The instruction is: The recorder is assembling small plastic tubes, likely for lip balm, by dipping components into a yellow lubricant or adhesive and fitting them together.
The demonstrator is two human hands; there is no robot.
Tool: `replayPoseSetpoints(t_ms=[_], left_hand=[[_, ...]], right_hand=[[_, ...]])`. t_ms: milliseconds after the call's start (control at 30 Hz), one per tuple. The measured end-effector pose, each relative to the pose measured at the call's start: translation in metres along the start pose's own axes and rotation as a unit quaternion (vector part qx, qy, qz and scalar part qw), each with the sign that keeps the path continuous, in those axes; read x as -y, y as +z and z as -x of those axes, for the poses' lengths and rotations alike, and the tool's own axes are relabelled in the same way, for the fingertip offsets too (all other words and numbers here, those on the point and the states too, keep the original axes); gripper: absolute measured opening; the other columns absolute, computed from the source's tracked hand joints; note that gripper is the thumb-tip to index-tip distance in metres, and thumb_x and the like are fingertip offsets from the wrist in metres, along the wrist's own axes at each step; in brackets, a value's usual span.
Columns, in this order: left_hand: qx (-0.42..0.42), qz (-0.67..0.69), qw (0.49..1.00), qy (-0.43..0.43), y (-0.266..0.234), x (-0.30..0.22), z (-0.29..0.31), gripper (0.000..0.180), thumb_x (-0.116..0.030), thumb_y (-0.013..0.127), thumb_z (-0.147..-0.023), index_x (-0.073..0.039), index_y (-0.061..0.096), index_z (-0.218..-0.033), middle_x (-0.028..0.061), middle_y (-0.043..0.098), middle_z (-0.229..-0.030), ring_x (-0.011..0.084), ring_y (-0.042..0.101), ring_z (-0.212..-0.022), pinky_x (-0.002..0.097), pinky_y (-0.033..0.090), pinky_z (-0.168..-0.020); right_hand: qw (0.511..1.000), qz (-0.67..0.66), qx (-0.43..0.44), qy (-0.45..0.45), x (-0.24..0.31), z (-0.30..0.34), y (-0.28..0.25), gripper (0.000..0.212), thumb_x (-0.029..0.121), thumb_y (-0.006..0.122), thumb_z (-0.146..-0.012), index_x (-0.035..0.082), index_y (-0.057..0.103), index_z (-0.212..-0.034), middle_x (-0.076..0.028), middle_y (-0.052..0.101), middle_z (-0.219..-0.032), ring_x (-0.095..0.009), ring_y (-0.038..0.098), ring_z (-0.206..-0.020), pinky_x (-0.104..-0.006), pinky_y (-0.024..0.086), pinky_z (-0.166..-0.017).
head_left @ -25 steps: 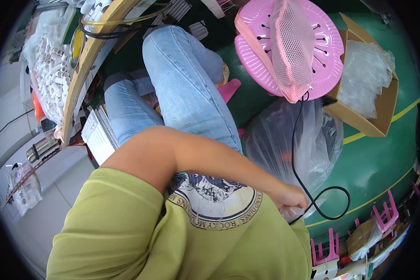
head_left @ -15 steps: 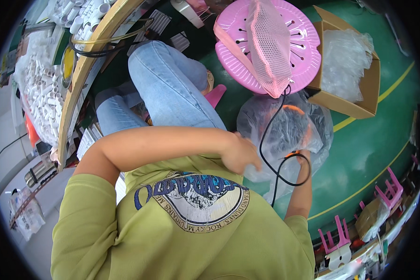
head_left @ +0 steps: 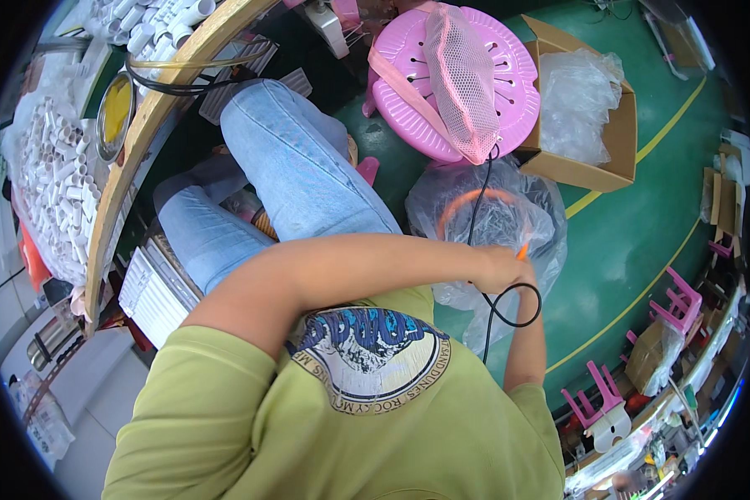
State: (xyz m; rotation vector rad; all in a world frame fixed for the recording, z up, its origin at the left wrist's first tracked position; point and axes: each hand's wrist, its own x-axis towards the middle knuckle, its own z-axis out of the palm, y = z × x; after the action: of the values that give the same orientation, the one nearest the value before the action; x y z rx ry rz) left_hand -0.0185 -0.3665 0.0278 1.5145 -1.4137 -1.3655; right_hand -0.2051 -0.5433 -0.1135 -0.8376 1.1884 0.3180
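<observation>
Across my body stretches my left arm, and my left hand [head_left: 500, 270] meets my right hand [head_left: 527, 275] at the near right of a clear plastic bag [head_left: 550, 196]. My left fingers are closed, and the tip of an orange strip [head_left: 522, 252] sticks up between the two hands. Only part of my right hand shows; its fingers look closed around the same spot. Inside the bag a bent orange band [head_left: 483, 197] shows through the film. A black cord [head_left: 473, 225] hangs in front of the bag and loops over my right wrist.
Beyond the bag stands a pink round stool [head_left: 396, 104] with a pink mesh pouch [head_left: 458, 79] over it. Right of it is a cardboard box [head_left: 587, 171] holding clear plastic. A wooden-edged table [head_left: 108, 225] on the left carries many white tube pieces [head_left: 58, 171]. Pink stools [head_left: 679, 300] stand far right.
My left hand has moved right, from the bag's near left side to my right hand, and its fingers have closed. The view has shifted slightly.
</observation>
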Motion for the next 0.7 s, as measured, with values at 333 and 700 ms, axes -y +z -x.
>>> replayPoseSetpoints(t_ms=[333,700], left_hand=[[0.127,-0.461,0.82,-0.315,-0.024,0.027,0.037,0.045,-0.015,0.061,-0.08,-0.004,0.058,-0.123,0.0088,0.051,-0.13,0.0224,0.061,-0.102,0.0293,0.051,-0.072],[-0.027,-0.109,0.959,-0.259,-0.053,0.007,0.04,0.114,-0.009,0.076,-0.066,-0.024,-0.001,-0.149,0.028,0.014,-0.148,0.0417,0.051,-0.114,0.0384,0.048,-0.089]], right_hand=[[0.999,0.042,-0.023,-0.025,-0.087,-0.028,0.008,0.041,-0.013,0.049,-0.069,0.003,0.052,-0.106,-0.003,0.051,-0.081,-0.017,0.053,-0.072,-0.0292,0.045,-0.062],[0.996,0.043,-0.026,-0.079,-0.024,0.046,-0.048,0.043,-0.014,0.046,-0.066,0.001,0.054,-0.106,-0.006,0.059,-0.09,-0.019,0.058,-0.08,-0.0319,0.05,-0.072]])
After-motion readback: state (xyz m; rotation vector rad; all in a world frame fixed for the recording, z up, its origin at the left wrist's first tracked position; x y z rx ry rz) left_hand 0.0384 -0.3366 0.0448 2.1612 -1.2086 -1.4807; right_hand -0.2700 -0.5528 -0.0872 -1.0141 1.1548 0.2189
